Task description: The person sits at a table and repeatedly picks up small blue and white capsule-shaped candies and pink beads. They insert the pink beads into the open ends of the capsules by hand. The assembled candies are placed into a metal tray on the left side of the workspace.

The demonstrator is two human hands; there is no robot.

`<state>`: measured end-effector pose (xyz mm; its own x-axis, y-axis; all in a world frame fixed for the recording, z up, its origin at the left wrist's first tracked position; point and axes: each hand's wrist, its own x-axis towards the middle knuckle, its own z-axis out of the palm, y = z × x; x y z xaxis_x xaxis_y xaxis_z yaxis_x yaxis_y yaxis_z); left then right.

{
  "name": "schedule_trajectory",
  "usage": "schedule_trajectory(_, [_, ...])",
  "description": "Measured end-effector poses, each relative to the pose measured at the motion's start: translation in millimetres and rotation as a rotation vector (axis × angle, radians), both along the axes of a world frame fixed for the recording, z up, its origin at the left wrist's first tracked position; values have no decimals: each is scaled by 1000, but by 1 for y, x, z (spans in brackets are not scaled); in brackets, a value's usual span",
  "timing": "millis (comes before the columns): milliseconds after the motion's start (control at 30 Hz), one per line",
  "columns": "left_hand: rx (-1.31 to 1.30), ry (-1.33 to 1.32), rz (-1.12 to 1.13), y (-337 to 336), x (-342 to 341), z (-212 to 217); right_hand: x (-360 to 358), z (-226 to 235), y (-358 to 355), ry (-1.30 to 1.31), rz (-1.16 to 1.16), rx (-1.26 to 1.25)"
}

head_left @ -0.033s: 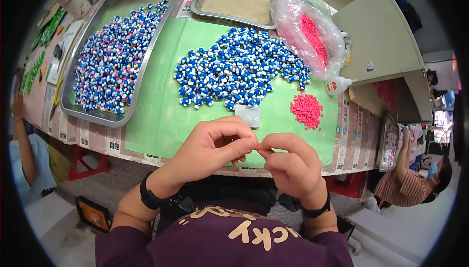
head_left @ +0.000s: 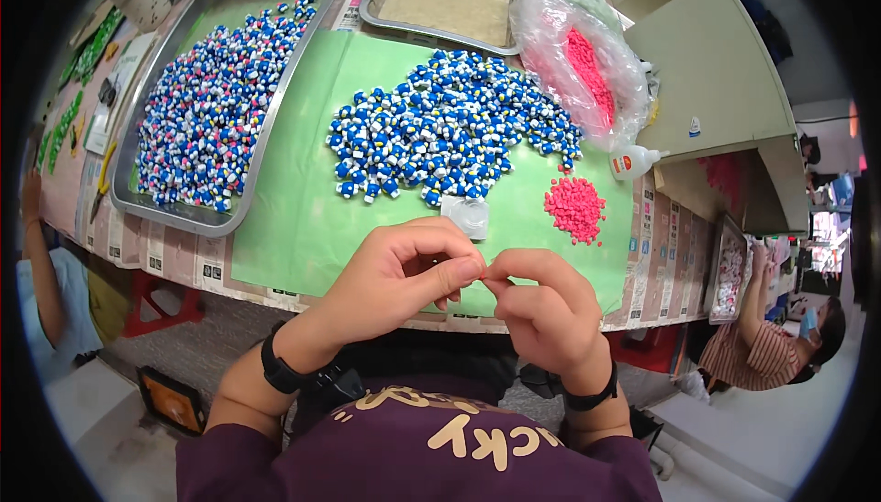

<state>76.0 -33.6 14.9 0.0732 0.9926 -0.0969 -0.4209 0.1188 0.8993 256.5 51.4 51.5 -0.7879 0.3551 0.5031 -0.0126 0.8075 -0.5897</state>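
Observation:
Close to the table's front edge, my left hand (head_left: 404, 273) and my right hand (head_left: 551, 305) meet at the fingertips. My left thumb is pressed against curled fingers; whatever they hold is hidden. The right thumb and index finger pinch at the same spot, where a speck of red shows, too small to name. Beyond my hands lies a pile of small blue-and-white figures (head_left: 431, 135) with yellow bits. A small clear square dish (head_left: 465, 217) sits just past my left fingers. To the right is a heap of tiny pink pieces (head_left: 575, 210).
A metal tray (head_left: 240, 199) of similar figures with pink bits stands left; another tray (head_left: 445, 43) lies at the back. A plastic bag (head_left: 633, 89) of pink pieces and a white glue bottle (head_left: 631, 162) are at right, beside a cabinet (head_left: 716, 71). Other people work at both sides.

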Motion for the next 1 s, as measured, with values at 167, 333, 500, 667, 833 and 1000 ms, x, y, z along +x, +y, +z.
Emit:
schedule_trajectory(167, [-4, 85, 62, -1, -1, -2, -10, -3, 1, -44, -79, -13])
schedule_trajectory(333, [46, 108, 252, -3, -11, -4, -14, -8, 35, -139, -109, -93])
schedule_trajectory(500, [-29, 136, 286, -14, -30, -2, -21, -11, 49, -372, -55, 21])
schedule_trajectory(667, [6, 104, 339, -14, -35, -8, -26, -8, 50, -418, -50, 70])
schedule_trajectory(833, [18, 10, 359, -10, -35, -13, -27, -2, 49, -484, -47, 64])
schedule_trajectory(1000, [-6, -61, 353, -3, -36, -12, -24, 5, 45, -319, -73, -166])
